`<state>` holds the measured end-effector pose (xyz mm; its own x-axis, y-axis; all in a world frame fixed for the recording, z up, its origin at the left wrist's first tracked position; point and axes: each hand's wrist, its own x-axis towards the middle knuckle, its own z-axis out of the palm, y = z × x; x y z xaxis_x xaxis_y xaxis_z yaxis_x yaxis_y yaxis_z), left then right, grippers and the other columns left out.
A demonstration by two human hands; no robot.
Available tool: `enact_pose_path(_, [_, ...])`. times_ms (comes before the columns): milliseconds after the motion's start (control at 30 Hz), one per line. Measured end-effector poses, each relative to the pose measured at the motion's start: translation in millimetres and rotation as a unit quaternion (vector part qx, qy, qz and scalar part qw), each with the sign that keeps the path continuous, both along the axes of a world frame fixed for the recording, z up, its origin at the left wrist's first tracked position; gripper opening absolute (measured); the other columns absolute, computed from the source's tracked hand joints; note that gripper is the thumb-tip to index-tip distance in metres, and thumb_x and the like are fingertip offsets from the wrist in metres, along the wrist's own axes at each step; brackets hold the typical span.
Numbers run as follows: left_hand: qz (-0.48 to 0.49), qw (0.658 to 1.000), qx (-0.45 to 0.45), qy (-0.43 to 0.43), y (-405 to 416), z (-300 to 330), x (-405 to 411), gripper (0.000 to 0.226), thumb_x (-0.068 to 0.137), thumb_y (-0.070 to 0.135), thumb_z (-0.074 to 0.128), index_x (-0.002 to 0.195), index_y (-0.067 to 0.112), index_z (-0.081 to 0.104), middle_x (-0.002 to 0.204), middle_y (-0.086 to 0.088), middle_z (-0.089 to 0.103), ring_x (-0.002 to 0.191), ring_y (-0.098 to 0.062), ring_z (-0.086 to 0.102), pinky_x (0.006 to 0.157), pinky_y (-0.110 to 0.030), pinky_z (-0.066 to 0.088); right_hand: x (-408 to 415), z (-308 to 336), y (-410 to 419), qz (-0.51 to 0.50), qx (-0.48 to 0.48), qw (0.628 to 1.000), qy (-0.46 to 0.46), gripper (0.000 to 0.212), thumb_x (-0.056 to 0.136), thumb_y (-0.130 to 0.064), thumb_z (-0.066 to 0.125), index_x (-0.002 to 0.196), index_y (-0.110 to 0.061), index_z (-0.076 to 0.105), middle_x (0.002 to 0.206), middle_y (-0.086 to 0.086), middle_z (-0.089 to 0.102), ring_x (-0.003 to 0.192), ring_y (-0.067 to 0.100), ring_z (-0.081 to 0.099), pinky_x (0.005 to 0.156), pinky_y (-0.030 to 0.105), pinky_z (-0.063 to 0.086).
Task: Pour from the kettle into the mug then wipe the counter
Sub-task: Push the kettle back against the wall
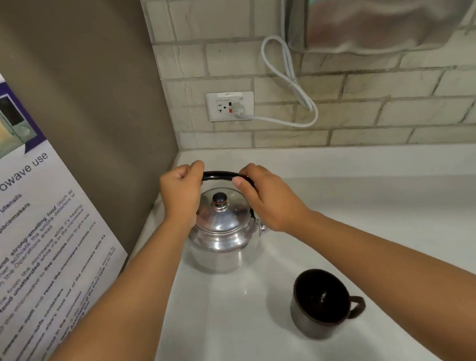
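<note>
A shiny metal kettle point(224, 235) with a black knob on its lid stands on the white counter point(391, 225), in the corner near the left wall. Its black handle arches upright over the lid. My left hand point(182, 193) is closed around the handle's left end, and my right hand point(264, 198) grips the right end. A dark mug point(322, 302) with a grey outside sits upright on the counter, nearer to me and to the right of the kettle, its handle pointing right. The spout is hidden.
A printed microwave-use poster point(35, 224) hangs on the brown left wall. A wall socket point(230, 105) with a white cable point(288, 73) plugged in sits on the tiled back wall. A steel appliance point(388, 9) hangs at the upper right.
</note>
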<state>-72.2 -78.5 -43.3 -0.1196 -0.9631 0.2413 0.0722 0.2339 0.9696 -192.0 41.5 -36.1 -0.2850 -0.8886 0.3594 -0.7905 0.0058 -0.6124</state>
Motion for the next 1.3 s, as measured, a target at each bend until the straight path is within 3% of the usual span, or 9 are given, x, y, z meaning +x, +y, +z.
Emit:
enact_pose_path(200, [-0.01, 1.0, 0.021, 0.0, -15.8, -21.8, -5.0, 0.037, 0.072, 0.017, 0.059, 0.043, 0.017, 0.035, 0.038, 0.013, 0.026, 0.041, -0.004, 0.026, 0.04, -0.016, 0.027, -6.7, -22.5, -16.5, 0.008, -0.004, 0.999, 0.041, 0.035, 0.098, -0.042, 0.032, 0.097, -0.013, 0.051, 0.085, 0.003, 0.056, 0.071, 0.023, 0.054, 0.064, 0.041, 0.048])
enact_pose_path(467, [-0.028, 0.999, 0.006, -0.019, -24.2, -40.0, -4.7, 0.042, 0.079, 0.028, 0.056, 0.041, 0.021, 0.037, 0.04, 0.012, 0.032, 0.045, -0.006, 0.04, 0.049, -0.02, 0.036, -9.7, -41.3, -26.3, 0.016, -0.009, 0.999, 0.04, 0.035, 0.098, -0.044, 0.029, 0.096, -0.014, 0.047, 0.071, -0.006, 0.049, 0.061, 0.021, 0.053, 0.054, 0.037, 0.044])
enact_pose_path(667, [-0.068, 0.979, -0.163, -0.099, -27.9, -54.6, 7.4, 0.018, 0.094, 0.042, 0.044, 0.078, 0.038, 0.052, 0.078, 0.014, 0.054, 0.073, 0.0, 0.051, 0.069, -0.011, 0.037, -16.5, -47.0, -38.6, 0.012, -0.028, 0.998, 0.055, 0.03, 0.098, -0.044, 0.028, 0.1, -0.017, 0.041, 0.059, -0.007, 0.049, 0.052, 0.021, 0.053, 0.048, 0.037, 0.043])
enact_pose_path(767, [-0.074, 0.956, -0.225, -0.171, -43.3, -55.0, 7.3, 0.018, 0.097, 0.043, 0.043, 0.088, 0.03, 0.053, 0.088, 0.006, 0.055, 0.08, -0.002, 0.052, 0.07, -0.011, 0.038, -20.0, -50.6, -46.3, -0.022, -0.022, 0.995, 0.09, 0.035, 0.099, -0.046, 0.024, 0.098, -0.016, 0.042, 0.059, -0.004, 0.049, 0.051, 0.025, 0.052, 0.047, 0.036, 0.041])
enact_pose_path(967, [-0.139, 0.957, -0.113, -0.227, -71.0, -55.2, -2.1, 0.039, 0.088, 0.05, 0.057, 0.072, 0.015, 0.061, 0.061, 0.007, 0.05, 0.056, -0.006, 0.043, 0.055, -0.016, 0.035, -32.9, -56.0, -63.0, -0.109, 0.078, 0.979, 0.156, 0.044, 0.098, -0.051, 0.024, 0.094, -0.018, 0.053, 0.061, -0.003, 0.049, 0.06, 0.027, 0.05, 0.052, 0.032, 0.034])
enact_pose_path(1067, [-0.154, 0.948, -0.057, -0.273, -77.9, -60.9, -6.7, 0.043, 0.086, 0.05, 0.062, 0.065, 0.013, 0.061, 0.061, -0.001, 0.051, 0.058, -0.013, 0.044, 0.059, -0.026, 0.038, -39.9, -57.4, -69.4, -0.079, 0.164, 0.982, 0.05, 0.051, 0.096, -0.054, 0.026, 0.093, -0.017, 0.062, 0.065, -0.002, 0.055, 0.069, 0.024, 0.056, 0.06, 0.033, 0.042])
enact_pose_path(1133, [-0.171, 0.931, -0.025, -0.32, -81.9, -62.4, -8.5, 0.051, 0.085, 0.051, 0.062, 0.063, 0.006, 0.057, 0.062, -0.006, 0.049, 0.06, -0.016, 0.045, 0.061, -0.029, 0.038, -43.4, -59.4, -72.3, -0.044, 0.19, 0.98, -0.04, 0.05, 0.096, -0.05, 0.033, 0.077, -0.016, 0.064, 0.062, -0.001, 0.055, 0.068, 0.022, 0.056, 0.062, 0.032, 0.042])
enact_pose_path(1233, [-0.192, 0.915, 0.02, -0.353, -86.2, -60.5, -9.8, 0.062, 0.082, 0.055, 0.063, 0.073, -0.006, 0.056, 0.07, -0.01, 0.051, 0.064, -0.018, 0.048, 0.063, -0.03, 0.039, -46.3, -62.2, -75.1, -0.039, 0.183, 0.976, -0.112, 0.051, 0.095, -0.047, 0.042, 0.051, -0.021, 0.047, 0.056, 0.002, 0.052, 0.057, 0.016, 0.048, 0.057, 0.028, 0.037])
enact_pose_path(1300, [-0.189, 0.914, 0.032, -0.356, -86.0, -59.6, -10.2, 0.056, 0.081, 0.056, 0.063, 0.063, 0.003, 0.055, 0.065, -0.007, 0.051, 0.06, -0.016, 0.048, 0.061, -0.028, 0.039, -46.7, -63.2, -75.8, -0.044, 0.188, 0.975, -0.106, 0.054, 0.094, -0.049, 0.043, 0.051, -0.015, 0.042, 0.058, 0.006, 0.051, 0.056, 0.018, 0.046, 0.057, 0.03, 0.035])
